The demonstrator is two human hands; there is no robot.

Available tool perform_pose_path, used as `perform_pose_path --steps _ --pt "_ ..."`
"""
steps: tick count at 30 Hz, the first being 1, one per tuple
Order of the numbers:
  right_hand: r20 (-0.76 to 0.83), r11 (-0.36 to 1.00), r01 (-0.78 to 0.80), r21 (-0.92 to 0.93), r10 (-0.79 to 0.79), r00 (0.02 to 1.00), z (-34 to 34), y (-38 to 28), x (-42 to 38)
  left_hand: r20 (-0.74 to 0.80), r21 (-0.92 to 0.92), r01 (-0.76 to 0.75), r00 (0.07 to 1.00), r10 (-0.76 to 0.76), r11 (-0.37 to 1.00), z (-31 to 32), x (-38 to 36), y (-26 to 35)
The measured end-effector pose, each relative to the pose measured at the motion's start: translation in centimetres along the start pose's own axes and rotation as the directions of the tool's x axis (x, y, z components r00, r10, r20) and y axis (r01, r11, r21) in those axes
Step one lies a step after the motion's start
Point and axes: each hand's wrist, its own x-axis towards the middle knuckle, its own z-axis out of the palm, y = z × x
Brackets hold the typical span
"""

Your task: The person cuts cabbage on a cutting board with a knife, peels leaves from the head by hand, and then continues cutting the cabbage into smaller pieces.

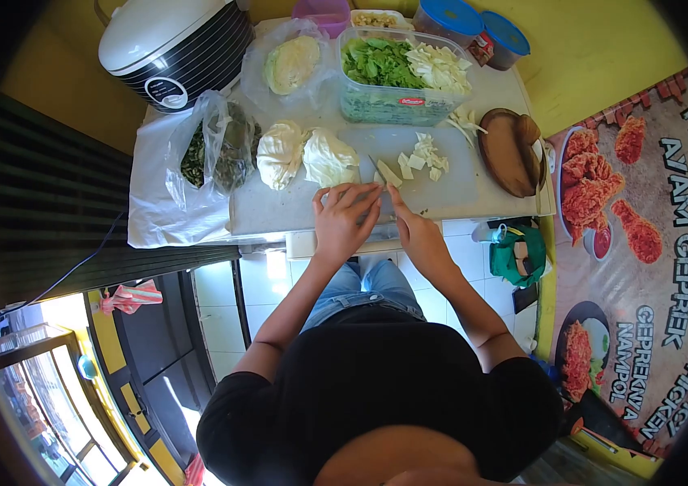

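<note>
My left hand (347, 215) is over the near edge of the cutting board (461, 182), fingers bent down beside the blade; what lies beneath them is hidden. In my right hand (419, 236) is a knife (376, 166), its index finger stretched forward along it. Against the blade's right side lies a pale slice of cabbage (389, 173). Small cut cabbage pieces (425, 154) are scattered farther right on the board. Just beyond my left fingers sit a cabbage chunk (330, 158) and, to its left, a second cabbage chunk (279, 154).
A clear tub (397, 107) of greens and shredded cabbage stands behind the board. Bagged cabbage (293, 65), a bag of dark leaves (214, 154) and a rice cooker (178, 53) occupy the left side. At right rests a brown wooden mortar (506, 154). Blue-lidded containers (506, 36) stand behind.
</note>
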Motion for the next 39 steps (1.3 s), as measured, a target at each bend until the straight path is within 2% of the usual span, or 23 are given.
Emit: perform_pose_path --steps 2,4,10,11,13,22,24,29,35,39 --pt "-0.015 1.000 0.011 0.018 -0.011 1.000 -0.6 0.2 -1.5 -0.002 -0.006 0.005 1.000 -0.005 1.000 0.1 0.0 0.0" --pt "0.089 0.993 -0.102 0.054 0.097 0.991 -1.6 -0.2 -3.3 -0.004 -0.014 0.011 1.000 -0.011 1.000 0.2 0.0 -0.1" --pt "0.158 0.961 -0.211 0.181 0.184 0.970 -3.1 1.2 -4.8 0.015 -0.015 0.029 0.999 -0.028 0.999 0.0 0.2 0.2" --pt "0.158 0.961 -0.210 0.179 0.182 0.970 -3.1 1.6 -4.8 0.004 -0.008 0.024 1.000 -0.024 1.000 0.0 0.1 0.2" --pt "-0.006 0.963 -0.169 0.209 0.174 0.985 -2.8 2.5 -4.6 -0.010 0.004 0.018 1.000 -0.018 1.000 0.1 0.1 0.2" --pt "0.047 0.886 -0.227 0.404 0.228 0.973 -1.8 0.2 -2.8 -0.004 0.011 0.013 1.000 -0.013 1.000 0.1 0.2 0.2" --pt "0.048 0.890 -0.213 0.404 0.212 0.976 -1.1 0.5 -2.6 0.001 0.016 0.022 1.000 -0.022 1.000 0.1 0.2 0.2" --pt "-0.028 0.955 -0.142 0.259 0.155 0.988 -0.4 0.5 -2.3 0.013 0.026 0.033 0.999 -0.033 0.999 0.1 0.3 0.5" --pt "-0.004 0.987 -0.140 0.073 0.141 0.990 -0.7 -0.2 0.0 -0.001 0.041 0.037 0.999 -0.037 0.998 0.4 0.2 0.4" --pt "0.046 0.988 -0.131 0.080 0.128 0.991 -0.9 0.7 -2.3 -0.013 0.064 0.028 1.000 -0.027 0.998 0.4 0.1 0.3"
